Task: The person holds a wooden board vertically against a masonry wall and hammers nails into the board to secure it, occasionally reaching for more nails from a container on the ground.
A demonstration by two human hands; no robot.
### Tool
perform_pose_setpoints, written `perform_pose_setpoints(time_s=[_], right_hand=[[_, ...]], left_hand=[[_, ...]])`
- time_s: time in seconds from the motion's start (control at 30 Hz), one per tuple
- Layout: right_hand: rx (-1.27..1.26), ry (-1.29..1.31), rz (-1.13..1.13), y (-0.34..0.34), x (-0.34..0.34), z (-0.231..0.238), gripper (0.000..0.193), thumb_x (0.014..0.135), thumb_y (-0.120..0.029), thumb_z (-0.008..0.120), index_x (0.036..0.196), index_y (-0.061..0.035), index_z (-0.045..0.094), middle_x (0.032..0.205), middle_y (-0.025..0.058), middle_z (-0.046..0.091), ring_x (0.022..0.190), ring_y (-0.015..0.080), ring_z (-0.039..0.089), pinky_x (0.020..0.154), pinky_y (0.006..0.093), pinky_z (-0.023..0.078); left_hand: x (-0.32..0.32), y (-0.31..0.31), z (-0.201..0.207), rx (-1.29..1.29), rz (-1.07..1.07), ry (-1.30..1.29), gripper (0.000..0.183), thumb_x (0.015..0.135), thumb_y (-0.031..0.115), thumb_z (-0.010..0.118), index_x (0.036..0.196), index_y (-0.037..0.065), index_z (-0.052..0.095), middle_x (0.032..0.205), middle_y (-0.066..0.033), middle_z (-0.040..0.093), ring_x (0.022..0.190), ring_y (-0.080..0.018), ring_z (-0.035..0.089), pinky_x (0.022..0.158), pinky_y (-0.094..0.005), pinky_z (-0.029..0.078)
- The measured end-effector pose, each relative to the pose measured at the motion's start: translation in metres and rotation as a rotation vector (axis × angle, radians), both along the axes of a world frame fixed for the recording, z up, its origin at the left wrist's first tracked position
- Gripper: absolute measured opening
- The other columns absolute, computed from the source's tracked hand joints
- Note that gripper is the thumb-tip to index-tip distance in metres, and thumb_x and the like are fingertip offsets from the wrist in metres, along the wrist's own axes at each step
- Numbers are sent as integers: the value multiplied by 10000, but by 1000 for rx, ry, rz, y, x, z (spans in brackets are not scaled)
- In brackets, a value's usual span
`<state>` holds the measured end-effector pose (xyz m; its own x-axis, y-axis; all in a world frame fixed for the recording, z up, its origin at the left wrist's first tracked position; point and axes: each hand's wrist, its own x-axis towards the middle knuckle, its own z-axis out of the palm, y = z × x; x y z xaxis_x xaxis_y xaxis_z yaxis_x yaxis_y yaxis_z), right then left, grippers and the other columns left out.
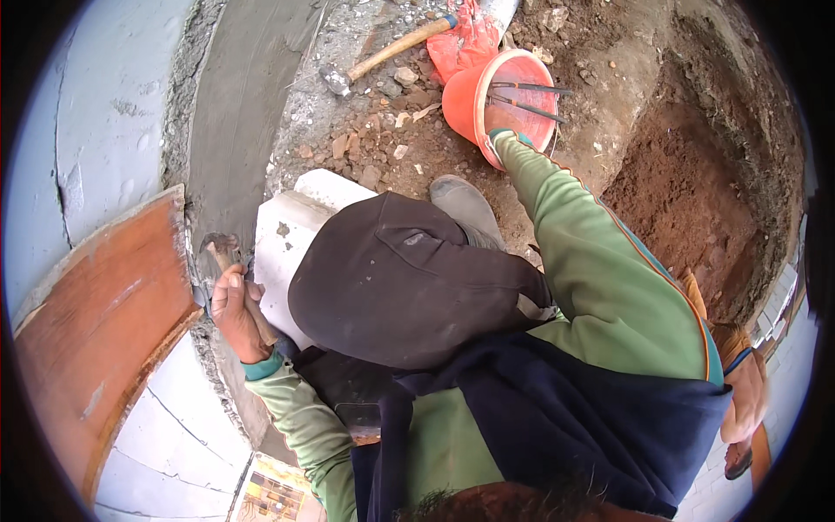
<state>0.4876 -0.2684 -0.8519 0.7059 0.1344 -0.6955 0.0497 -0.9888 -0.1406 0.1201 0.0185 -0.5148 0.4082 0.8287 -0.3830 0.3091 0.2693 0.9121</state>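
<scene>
My left hand [235, 317] is closed round the wooden handle of a small hammer [223, 252], its dark metal head pointing up beside the grey mortar strip. The head is close to the edge of an orange-brown board [122, 304]. My right arm reaches forward, and my right hand [501, 119] is inside a tilted orange bucket [464, 104]. Its fingers are hidden there, so whether they grip anything does not show. Two thin dark rods [526, 106] stick out over the bucket's rim.
A wooden-handled sledgehammer [396, 52] lies on rubble beside a red plastic bag [465, 43]. White blocks [283, 252] sit next to my knee. Grey mortar [248, 78] runs along the left wall. A dug trench [696, 191] drops at right, with another person's limb [744, 400] near it.
</scene>
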Motion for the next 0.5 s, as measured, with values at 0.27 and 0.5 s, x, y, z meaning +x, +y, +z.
perform_pose_setpoints(time_s=[0.27, 0.5], right_hand=[[-123, 27, 75, -6, 17, -128, 375, 963, -279, 553, 1214, -53, 717, 1295, 172, 671, 1188, 318, 662, 919, 478, 561], [-38, -181, -188, 15, -20, -26, 341, 968, -289, 519, 1208, -154, 719, 1283, 148, 677, 1197, 407, 637, 1000, 511, 518]], left_hand=[[-5, -4, -7, 28, 7, -7, 200, 1000, 158, 640, 1109, -6, 670, 989, -70, 673, 680, -118, 567, 663, -266, 495], [-24, 0, -25, -1, 17, 30, 221, 984, 191, 670, 1112, 11, 675, 1000, -66, 683, 668, -127, 587, 665, -273, 522]])
